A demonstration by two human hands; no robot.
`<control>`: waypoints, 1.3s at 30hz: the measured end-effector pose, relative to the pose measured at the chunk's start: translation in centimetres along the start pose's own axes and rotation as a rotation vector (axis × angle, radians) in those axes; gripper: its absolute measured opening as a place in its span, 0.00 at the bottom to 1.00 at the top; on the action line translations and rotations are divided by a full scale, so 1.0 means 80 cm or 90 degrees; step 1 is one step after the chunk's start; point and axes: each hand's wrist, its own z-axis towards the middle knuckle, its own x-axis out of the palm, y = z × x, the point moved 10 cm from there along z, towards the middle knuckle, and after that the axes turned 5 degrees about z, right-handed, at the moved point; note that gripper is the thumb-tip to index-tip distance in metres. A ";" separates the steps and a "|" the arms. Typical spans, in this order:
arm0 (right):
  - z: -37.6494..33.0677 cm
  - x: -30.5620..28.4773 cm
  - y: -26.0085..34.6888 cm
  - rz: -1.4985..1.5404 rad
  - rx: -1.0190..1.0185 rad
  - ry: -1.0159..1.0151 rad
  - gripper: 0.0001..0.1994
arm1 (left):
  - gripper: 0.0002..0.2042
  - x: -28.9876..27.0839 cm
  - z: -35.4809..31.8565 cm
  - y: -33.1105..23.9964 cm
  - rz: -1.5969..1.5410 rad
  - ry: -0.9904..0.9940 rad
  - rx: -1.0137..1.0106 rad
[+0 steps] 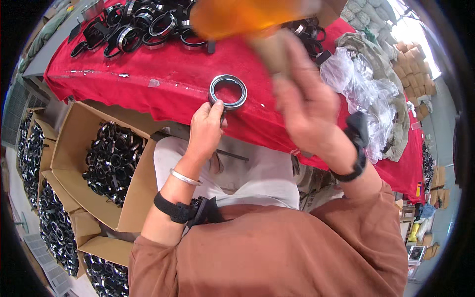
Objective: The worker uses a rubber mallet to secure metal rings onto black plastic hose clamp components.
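A metal ring with a black band (239, 102) rests near the front edge of a red cloth-covered table (178, 81). My left hand (207, 126) pinches its near side, with the thumb on the rim. My right hand (309, 101) grips the handle of a mallet, blurred by motion. The mallet's amber-orange head (242, 19) is raised above the table, apart from the ring, and hides part of the table's far side.
Several black-and-silver rings (143, 24) are heaped along the table's far side. Clear plastic bags (363, 89) lie at the right. Cardboard boxes of similar parts (74, 148) stand on the floor at the left. Stacked bundles (413, 69) fill the right background.
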 end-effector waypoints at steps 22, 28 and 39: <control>-0.005 -0.004 -0.106 -0.241 0.196 0.221 0.23 | 0.16 -0.009 0.013 -0.008 0.076 -0.051 0.016; 0.048 0.012 -0.028 -0.103 0.013 0.118 0.23 | 0.16 -0.006 0.009 -0.006 0.033 -0.023 0.011; 0.003 0.037 -0.104 -0.050 0.149 0.152 0.23 | 0.19 -0.002 0.009 -0.008 -0.002 -0.009 -0.026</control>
